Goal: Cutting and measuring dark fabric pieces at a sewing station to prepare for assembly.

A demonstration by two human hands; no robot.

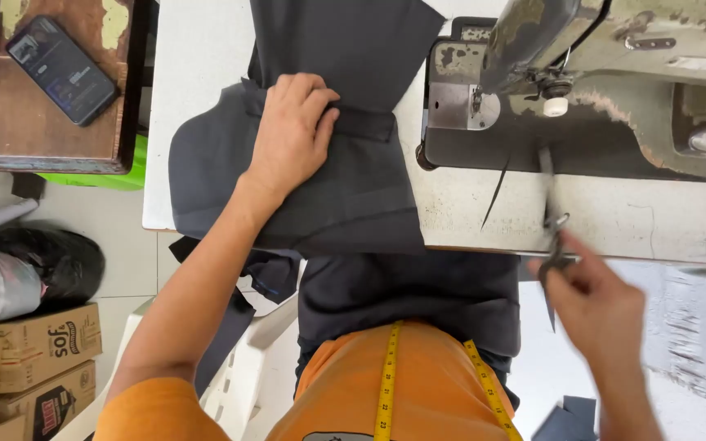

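Dark wood shows at my far left: a small worn wooden side table (42,122) with a black smartphone (61,70) lying face up on it, and below that some brown cardboard boxes (30,359) stacked on the floor. Next comes the charcoal-grey woven fabric piece (345,180), spread over the white sewing table (206,65) and hanging off its near edge into my lap. My left hand (292,135) lies on it palm down, fingers flat and spread, pinning a folded seam rather than gripping anything. A yellow measuring tape (386,376) hangs round my neck over my orange shirt. Further right stands the old grey-green metal sewing machine (614,73), its needle area well apart from the cloth. My right hand (594,298), blurred, is clenched around the handles of a pair of dark metal scissors (551,212), blades pointing away over the table edge. I judge the risks to be these: so much cloth hangs over the edge that its weight could drag the fold out from under my flat hand, and the scissors, held loosely near that edge, could snag the fabric.
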